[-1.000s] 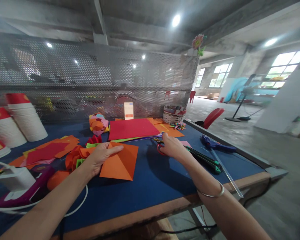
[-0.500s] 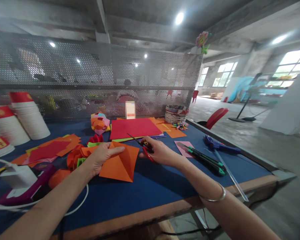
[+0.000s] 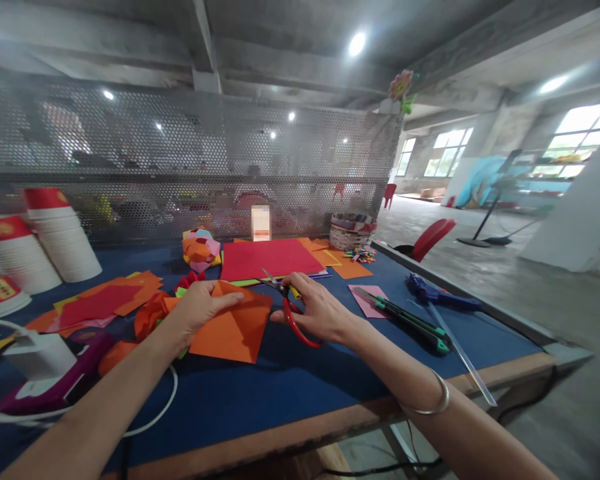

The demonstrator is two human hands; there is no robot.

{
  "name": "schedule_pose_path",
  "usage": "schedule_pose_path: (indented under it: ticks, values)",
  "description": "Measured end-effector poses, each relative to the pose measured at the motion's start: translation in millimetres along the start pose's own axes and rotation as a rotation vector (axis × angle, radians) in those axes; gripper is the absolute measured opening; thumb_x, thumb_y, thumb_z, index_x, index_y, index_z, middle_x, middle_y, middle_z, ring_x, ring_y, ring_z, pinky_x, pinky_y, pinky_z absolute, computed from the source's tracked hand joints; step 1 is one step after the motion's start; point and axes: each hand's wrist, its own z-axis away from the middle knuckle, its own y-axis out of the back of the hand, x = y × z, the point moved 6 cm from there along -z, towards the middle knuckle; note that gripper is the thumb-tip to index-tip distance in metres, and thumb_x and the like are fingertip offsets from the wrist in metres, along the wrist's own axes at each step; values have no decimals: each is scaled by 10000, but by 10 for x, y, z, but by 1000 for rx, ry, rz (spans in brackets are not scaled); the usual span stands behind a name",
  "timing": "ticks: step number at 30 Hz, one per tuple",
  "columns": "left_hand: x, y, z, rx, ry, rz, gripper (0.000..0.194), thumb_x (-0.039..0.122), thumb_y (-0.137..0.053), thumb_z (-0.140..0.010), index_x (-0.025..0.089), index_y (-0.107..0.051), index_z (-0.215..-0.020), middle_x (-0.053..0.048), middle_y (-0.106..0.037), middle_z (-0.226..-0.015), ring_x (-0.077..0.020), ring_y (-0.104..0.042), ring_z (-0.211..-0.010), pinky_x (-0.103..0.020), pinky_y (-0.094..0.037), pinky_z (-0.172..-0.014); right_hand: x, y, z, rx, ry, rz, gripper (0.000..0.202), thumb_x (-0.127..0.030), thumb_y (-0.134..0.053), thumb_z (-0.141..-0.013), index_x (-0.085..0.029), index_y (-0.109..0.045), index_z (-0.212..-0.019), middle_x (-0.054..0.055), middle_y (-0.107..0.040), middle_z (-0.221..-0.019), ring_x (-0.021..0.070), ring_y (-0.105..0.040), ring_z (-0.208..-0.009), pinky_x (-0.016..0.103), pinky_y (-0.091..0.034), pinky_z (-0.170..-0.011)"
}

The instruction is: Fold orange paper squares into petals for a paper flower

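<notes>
My left hand [image 3: 203, 308] grips a creased square of orange paper [image 3: 235, 330] by its upper left part, thumb on top. Just right of the paper, my right hand [image 3: 315, 310] holds a pair of scissors [image 3: 294, 321] with red handles. The blades are spread slightly and point up and left, apart from the paper. Behind both hands lies a stack of coloured paper [image 3: 270, 259], red sheet uppermost. Crumpled orange and green paper shapes [image 3: 150, 313] sit left of my left hand, partly hidden by it.
On the right are a pink paper square [image 3: 367, 300], a green and black cutter [image 3: 415, 323] and a blue glue gun [image 3: 443, 293] with a clear stick. Paper cups [image 3: 63, 240], loose coloured sheets [image 3: 97, 300] and a purple power strip [image 3: 55, 380] lie left. A woven basket [image 3: 353, 232] stands behind.
The scissors have turned in my right hand, their blades now parted and red handle loop lower. The orange paper has shifted slightly left and tilted.
</notes>
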Motion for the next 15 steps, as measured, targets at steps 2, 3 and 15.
schedule_pose_path:
  ticks: [2,3,15]
  values:
    - [7,27,-4,14,1,-26,313,411,-648,-948,152,-647,-1123,-59,-684,-1114,-173,-674,-966,-382,-585,-854,-12,-13,-5,11,4,31,352,-369,-742,-905,-210,-534,-1140,80,-625,-1118,212,-622,-948,346,-477,-840]
    - [10,29,-10,15,-1,-31,308,413,-648,-949,151,-650,-1112,-57,-688,-1105,-170,-676,-960,-380,-585,-854,-21,-25,-6,11,6,45,354,-367,-742,-907,-210,-537,-1150,83,-623,-1129,215,-627,-954,347,-479,-839]
    - [-39,-40,-109,-51,28,15,329,410,-640,-954,168,-642,-1178,-73,-683,-1177,-188,-677,-1023,-407,-583,-898,-41,-142,3,-61,-8,171,385,-387,-752,-903,-199,-567,-1183,77,-634,-1106,205,-664,-910,293,-470,-723]
